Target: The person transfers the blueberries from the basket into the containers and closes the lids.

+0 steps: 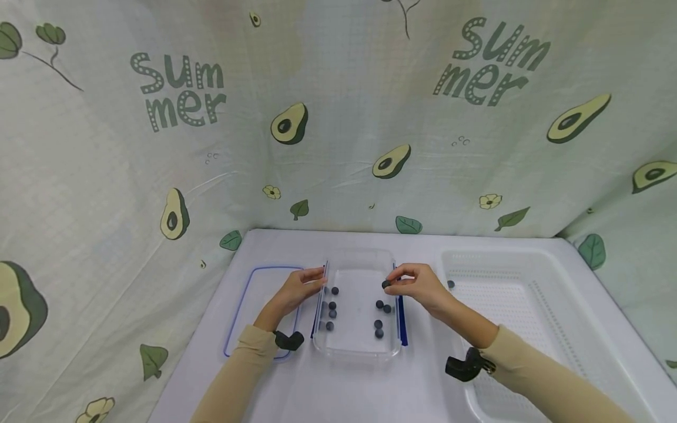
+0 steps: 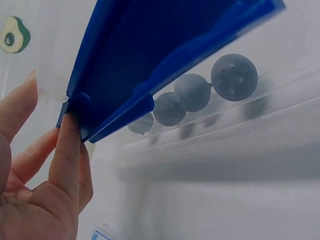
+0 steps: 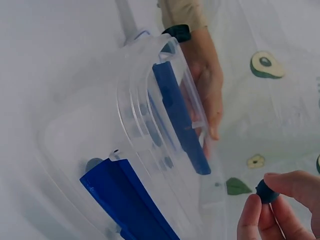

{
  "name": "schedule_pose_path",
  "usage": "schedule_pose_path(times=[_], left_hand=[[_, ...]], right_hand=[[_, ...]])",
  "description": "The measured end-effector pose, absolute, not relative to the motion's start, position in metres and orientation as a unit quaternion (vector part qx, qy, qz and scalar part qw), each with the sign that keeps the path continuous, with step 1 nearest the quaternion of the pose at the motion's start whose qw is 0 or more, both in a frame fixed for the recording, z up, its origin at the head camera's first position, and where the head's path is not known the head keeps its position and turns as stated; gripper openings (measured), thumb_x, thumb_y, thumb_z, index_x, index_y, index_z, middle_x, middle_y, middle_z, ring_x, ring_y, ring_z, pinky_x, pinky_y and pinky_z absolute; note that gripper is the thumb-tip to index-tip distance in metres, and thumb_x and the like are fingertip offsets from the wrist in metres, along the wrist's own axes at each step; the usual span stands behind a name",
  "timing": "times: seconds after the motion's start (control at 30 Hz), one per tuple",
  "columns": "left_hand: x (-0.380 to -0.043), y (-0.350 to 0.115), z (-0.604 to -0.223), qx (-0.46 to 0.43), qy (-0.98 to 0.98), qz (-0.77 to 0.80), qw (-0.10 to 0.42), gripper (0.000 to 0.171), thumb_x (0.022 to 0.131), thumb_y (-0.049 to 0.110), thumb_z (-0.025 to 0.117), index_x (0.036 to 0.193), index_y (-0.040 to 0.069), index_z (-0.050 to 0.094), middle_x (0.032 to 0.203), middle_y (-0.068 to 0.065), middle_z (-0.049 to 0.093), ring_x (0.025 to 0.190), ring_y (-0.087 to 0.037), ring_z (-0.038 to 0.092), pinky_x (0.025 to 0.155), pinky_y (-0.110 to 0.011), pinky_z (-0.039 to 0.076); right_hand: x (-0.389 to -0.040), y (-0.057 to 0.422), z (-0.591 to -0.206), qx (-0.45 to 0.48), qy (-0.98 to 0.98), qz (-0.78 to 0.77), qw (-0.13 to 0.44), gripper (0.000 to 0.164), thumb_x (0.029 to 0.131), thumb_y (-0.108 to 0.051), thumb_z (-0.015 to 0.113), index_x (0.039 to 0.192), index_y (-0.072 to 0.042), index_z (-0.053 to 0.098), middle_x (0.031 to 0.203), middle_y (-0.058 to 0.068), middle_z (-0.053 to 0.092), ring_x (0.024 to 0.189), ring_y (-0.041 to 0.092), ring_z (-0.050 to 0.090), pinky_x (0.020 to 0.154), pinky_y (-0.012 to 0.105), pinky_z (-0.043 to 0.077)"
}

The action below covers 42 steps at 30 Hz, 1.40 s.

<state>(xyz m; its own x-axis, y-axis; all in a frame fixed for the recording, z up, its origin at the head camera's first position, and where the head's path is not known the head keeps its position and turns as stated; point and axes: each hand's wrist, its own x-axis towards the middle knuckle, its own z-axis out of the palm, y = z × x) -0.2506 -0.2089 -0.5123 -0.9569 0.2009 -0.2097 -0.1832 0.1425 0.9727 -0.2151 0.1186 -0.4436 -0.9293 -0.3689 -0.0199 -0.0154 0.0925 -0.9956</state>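
A clear plastic box (image 1: pixel 359 352) with blue side latches stands in the middle of the table. Inside it, several small dark balls (image 1: pixel 332 305) lie along the left side and several more dark balls (image 1: pixel 379 324) along the right. My left hand (image 1: pixel 296 291) rests against the box's left side, its fingertips at the end of the hanging blue latch (image 2: pixel 150 45). Between thumb and fingers, my right hand (image 1: pixel 420 288) pinches one dark blue-grey ball (image 3: pixel 267 191), close to the box's right rim. The opposite blue latch (image 3: pixel 130 200) hangs down below that hand.
A clear lid with a blue rim (image 1: pixel 245 294) lies to the left, partly under my left arm. At the right stands a white perforated tray (image 1: pixel 460 258), with one dark ball (image 1: pixel 451 284) near its left edge. A patterned curtain (image 1: pixel 338 176) hangs behind the table.
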Motion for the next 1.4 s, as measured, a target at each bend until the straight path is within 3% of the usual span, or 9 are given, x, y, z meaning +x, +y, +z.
schedule_pose_path(times=[0.53, 0.67, 0.87, 1.2, 1.4], left_hand=[[-0.251, -0.209, -0.512, 0.003, 0.738, 0.658, 0.150, 0.055, 0.094, 0.014, 0.072, 0.142, -0.003, 0.051, 0.137, -0.021, 0.056, 0.116, -0.023, 0.061, 0.100, -0.031, 0.050], [-0.251, -0.208, -0.512, 0.002, 0.737, 0.659, 0.150, 0.055, 0.094, 0.014, 0.072, 0.142, -0.003, 0.051, 0.137, -0.021, 0.055, 0.117, -0.023, 0.061, 0.100, -0.031, 0.049], [-0.251, -0.208, -0.511, -0.001, 0.733, 0.664, 0.148, 0.053, 0.094, 0.012, 0.071, 0.141, -0.003, 0.052, 0.137, -0.021, 0.055, 0.116, -0.023, 0.060, 0.101, -0.032, 0.049], [-0.250, -0.208, -0.511, -0.002, 0.726, 0.671, 0.149, 0.053, 0.094, 0.010, 0.071, 0.141, -0.004, 0.051, 0.133, -0.020, 0.057, 0.108, -0.016, 0.063, 0.097, -0.029, 0.052], [-0.250, -0.208, -0.512, -0.001, 0.728, 0.670, 0.147, 0.052, 0.094, 0.010, 0.071, 0.141, -0.004, 0.052, 0.131, -0.019, 0.058, 0.106, -0.014, 0.063, 0.095, -0.027, 0.052]], right_hand=[[-0.209, 0.106, -0.456, -0.146, 0.744, -0.630, 0.170, 0.025, 0.081, 0.005, 0.076, 0.102, 0.014, 0.066, 0.100, 0.016, 0.068, 0.083, 0.017, 0.067, 0.075, 0.027, 0.058], [-0.208, 0.106, -0.456, -0.156, 0.744, -0.630, 0.162, 0.027, 0.083, 0.005, 0.074, 0.105, 0.017, 0.064, 0.105, 0.022, 0.067, 0.087, 0.019, 0.068, 0.077, 0.028, 0.059], [-0.208, 0.112, -0.453, -0.152, 0.745, -0.631, 0.152, 0.029, 0.083, 0.005, 0.073, 0.108, 0.017, 0.064, 0.099, 0.014, 0.071, 0.087, 0.020, 0.068, 0.079, 0.028, 0.059], [-0.212, 0.129, -0.444, -0.130, 0.746, -0.641, 0.124, 0.032, 0.084, 0.001, 0.076, 0.111, 0.015, 0.066, 0.100, 0.013, 0.072, 0.087, 0.015, 0.068, 0.081, 0.025, 0.057], [-0.216, 0.144, -0.442, -0.116, 0.751, -0.641, 0.104, 0.033, 0.085, -0.001, 0.077, 0.112, 0.016, 0.065, 0.106, 0.023, 0.070, 0.089, 0.013, 0.068, 0.084, 0.022, 0.055]])
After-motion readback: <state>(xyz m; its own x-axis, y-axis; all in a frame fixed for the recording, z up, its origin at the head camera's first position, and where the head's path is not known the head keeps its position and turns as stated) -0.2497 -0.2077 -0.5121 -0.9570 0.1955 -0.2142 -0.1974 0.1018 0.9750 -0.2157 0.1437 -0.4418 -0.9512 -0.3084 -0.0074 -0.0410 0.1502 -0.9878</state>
